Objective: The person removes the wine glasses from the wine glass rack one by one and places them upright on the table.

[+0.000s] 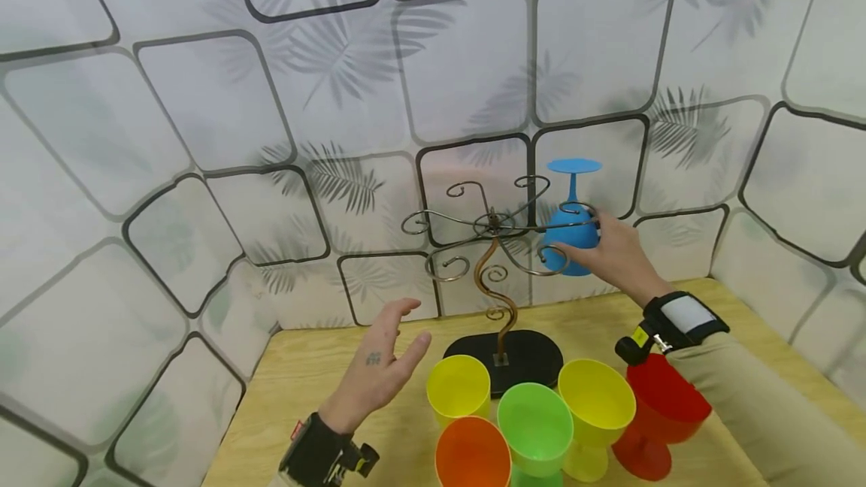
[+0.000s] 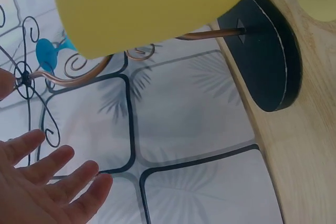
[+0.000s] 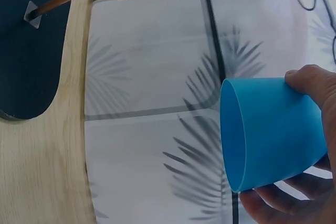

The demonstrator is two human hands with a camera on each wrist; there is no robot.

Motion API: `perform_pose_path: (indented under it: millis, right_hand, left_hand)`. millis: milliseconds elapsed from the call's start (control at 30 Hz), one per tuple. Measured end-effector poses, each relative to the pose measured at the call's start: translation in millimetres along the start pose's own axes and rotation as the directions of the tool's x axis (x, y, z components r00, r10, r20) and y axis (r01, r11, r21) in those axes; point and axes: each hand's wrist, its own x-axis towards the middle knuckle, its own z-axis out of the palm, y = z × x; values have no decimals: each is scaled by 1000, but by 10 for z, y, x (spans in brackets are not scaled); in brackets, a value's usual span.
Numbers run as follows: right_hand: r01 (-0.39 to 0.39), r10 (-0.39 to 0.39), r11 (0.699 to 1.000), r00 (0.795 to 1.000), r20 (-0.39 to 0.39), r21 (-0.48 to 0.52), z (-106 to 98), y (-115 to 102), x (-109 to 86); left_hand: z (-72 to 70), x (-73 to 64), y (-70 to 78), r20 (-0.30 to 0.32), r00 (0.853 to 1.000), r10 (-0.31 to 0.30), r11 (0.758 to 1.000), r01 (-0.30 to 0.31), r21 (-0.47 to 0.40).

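Note:
My right hand (image 1: 619,255) grips the bowl of a blue plastic goblet (image 1: 567,239), which is upside down with its foot at the top. The goblet is at the right-hand curled arms of a wire stemware rack (image 1: 493,225); whether a hook bears its weight I cannot tell. In the right wrist view, the thumb and fingers wrap the blue bowl (image 3: 278,129) near its rim. My left hand (image 1: 379,367) hovers left of the rack, holding nothing, its fingers spread and slightly bent. The left wrist view shows these fingers (image 2: 79,187) apart from the rack.
The rack's black base (image 1: 541,359) stands on a wooden table (image 1: 325,367) near the patterned wall. In front are upright goblets: yellow (image 1: 458,389), orange (image 1: 473,455), green (image 1: 534,423) and another yellow (image 1: 595,400). A red goblet (image 1: 666,404) stands beneath my right forearm.

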Motion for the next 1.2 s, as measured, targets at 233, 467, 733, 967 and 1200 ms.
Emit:
perform_pose_path:
  millis: [233,467,733,967,1200]
  right_hand:
    - [-58,57,997,998,16,56,-122,-42,-152]
    - [-41,42,998,999,-19,45,-251,-29,-297]
    - [13,-14,1000,999,-42,-8,-298,-37,-442]
    - [33,-34,999,999,-32,-10,-325,-85,-591]
    - [81,-80,997,996,-43,6,-427,-198,-783]
  left_hand:
    - [-14,20,92,7,998,64,997,-64,45]
    - [-92,60,175,0,987,159,983,-158,90]
    - [-124,102,268,25,954,299,953,-300,44]
    - [-136,143,392,24,900,435,900,-436,15]
    - [-154,170,490,37,852,522,845,-522,111]
